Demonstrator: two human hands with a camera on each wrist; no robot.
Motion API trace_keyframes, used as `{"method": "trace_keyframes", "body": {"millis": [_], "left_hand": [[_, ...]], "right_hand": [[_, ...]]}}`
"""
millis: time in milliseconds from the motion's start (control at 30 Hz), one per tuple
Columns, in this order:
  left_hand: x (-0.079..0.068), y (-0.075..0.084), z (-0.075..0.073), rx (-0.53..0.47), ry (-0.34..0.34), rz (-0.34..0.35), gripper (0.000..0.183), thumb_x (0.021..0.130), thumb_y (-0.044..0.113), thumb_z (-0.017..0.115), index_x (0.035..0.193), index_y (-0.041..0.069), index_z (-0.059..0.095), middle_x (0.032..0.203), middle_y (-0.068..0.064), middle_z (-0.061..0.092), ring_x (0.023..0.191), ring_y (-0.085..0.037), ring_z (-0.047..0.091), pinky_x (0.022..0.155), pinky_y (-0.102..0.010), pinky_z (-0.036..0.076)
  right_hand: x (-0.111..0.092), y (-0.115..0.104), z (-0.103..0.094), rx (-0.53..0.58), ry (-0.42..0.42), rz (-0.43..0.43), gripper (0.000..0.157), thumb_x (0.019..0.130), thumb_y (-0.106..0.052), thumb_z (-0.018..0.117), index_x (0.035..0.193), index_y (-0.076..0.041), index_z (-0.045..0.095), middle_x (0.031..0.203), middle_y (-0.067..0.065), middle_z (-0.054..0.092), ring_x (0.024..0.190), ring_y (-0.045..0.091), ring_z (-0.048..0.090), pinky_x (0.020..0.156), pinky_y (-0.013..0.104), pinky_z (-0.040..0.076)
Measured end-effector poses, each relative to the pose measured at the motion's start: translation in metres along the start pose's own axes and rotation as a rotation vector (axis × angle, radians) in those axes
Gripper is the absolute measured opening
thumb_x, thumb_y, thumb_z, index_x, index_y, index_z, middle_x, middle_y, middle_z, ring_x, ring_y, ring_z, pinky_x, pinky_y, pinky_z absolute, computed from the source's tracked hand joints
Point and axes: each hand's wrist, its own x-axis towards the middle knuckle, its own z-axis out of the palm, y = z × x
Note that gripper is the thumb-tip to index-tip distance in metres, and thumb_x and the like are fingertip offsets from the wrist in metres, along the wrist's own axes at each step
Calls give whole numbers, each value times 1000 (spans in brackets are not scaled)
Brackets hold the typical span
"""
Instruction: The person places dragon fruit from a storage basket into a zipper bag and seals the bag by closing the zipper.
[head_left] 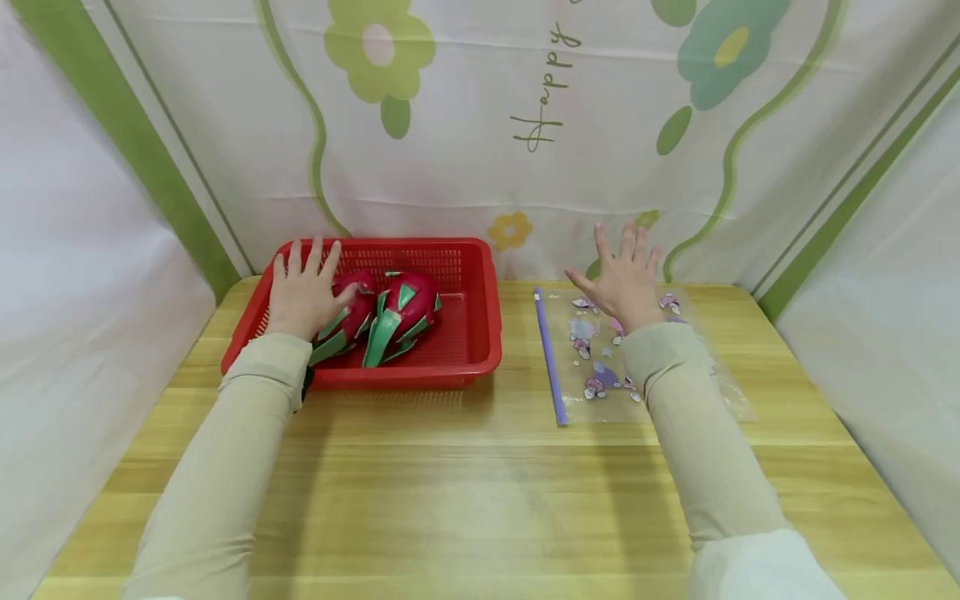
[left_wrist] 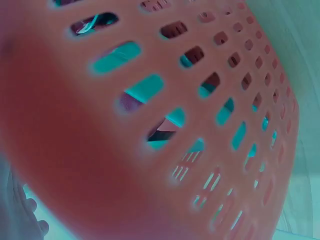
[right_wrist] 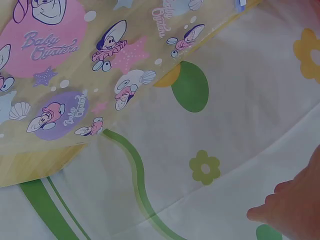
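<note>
My left hand (head_left: 303, 292), fingers spread, is over the left end of a red plastic basket (head_left: 472, 367). Inside the basket lie two dragon fruits, one on the right (head_left: 408, 312) in full sight and one on the left (head_left: 352, 321) partly hidden by that hand. The left wrist view is filled by the perforated basket wall (left_wrist: 200, 125), with fingertips (left_wrist: 40, 225) at the lower left corner. To the right, my right hand (head_left: 622, 283) hovers with spread fingers above a clear zip bag (head_left: 600, 367) with cartoon prints and a purple slider edge. Nothing is held in either hand.
Both the basket and the bag are on a wooden table (head_left: 465, 500), near its back edge. A white cloth (head_left: 465, 150) with printed flowers hangs right behind it, and white cloth also closes off the left and right sides.
</note>
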Motion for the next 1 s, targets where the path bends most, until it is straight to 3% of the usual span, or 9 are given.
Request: {"method": "trace_keyframes", "body": {"millis": [433, 700, 1000], "left_hand": [[-5, -14, 1, -14, -5, -28, 74, 96, 42, 43, 153, 6, 13, 157, -27, 10, 141, -51, 6, 115, -65, 7], [-10, -26, 7, -18, -9, -48, 74, 96, 43, 42, 153, 5, 13, 156, -28, 10, 140, -53, 6, 114, -67, 6], [-22, -43, 13, -43, 10, -77, 70, 99, 42, 38, 152, 4, 14, 155, -30, 11, 139, -56, 7, 113, -68, 6]], "right_hand": [[-3, 3, 7, -9, -5, 5, 87, 93, -64, 36, 155, -18, -3, 156, 33, -6, 145, 50, -2, 114, 68, 4], [-3, 6, 13, 5, -55, 15, 87, 93, -64, 37, 155, -12, 2, 153, 38, 3, 138, 56, 18, 113, 61, 24], [-5, 9, 24, 42, -109, 17, 87, 94, -62, 36, 155, -11, 1, 152, 39, 0, 139, 56, 12, 115, 62, 17]]}}
